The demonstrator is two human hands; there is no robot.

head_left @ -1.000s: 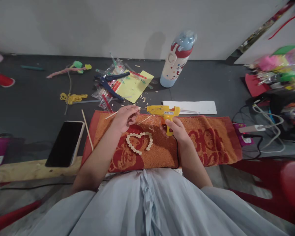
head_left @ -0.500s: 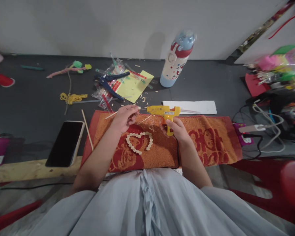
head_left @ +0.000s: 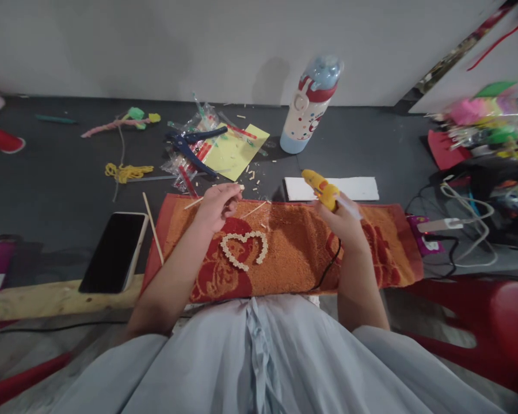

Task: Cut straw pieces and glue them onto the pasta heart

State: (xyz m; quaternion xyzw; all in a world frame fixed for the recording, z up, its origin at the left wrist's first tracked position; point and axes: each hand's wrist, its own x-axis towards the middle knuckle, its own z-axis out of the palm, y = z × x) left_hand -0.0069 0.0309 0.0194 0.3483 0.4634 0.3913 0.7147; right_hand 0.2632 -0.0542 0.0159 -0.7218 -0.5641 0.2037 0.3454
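Note:
Between thumb and finger, my left hand (head_left: 218, 208) pinches a small pale wooden piece (head_left: 241, 188) above the towel's far edge. My right hand (head_left: 341, 218) is wrapped round a yellow glue gun (head_left: 322, 187), its nozzle pointing up and left over a white strip (head_left: 358, 188). A heart outline (head_left: 225, 250) made of small pale pieces lies on the orange towel (head_left: 289, 253), with a gap at its lower right. Near my left fingers a thin stick (head_left: 255, 209) rests on the towel. Short cut bits (head_left: 252, 175) are scattered on the table beyond.
Blue-handled cutters (head_left: 190, 146) lie on plastic packets beside yellow paper (head_left: 235, 150). A bottle (head_left: 308, 109) stands behind the white strip. At left is a phone (head_left: 114, 252); at right, a power strip (head_left: 423, 233) with cables. The glue gun's black cord (head_left: 329, 267) crosses the towel.
My right hand has moved right with the glue gun, away from the small piece, and turned its nozzle up and away. My left hand has shifted only slightly, still pinching the piece.

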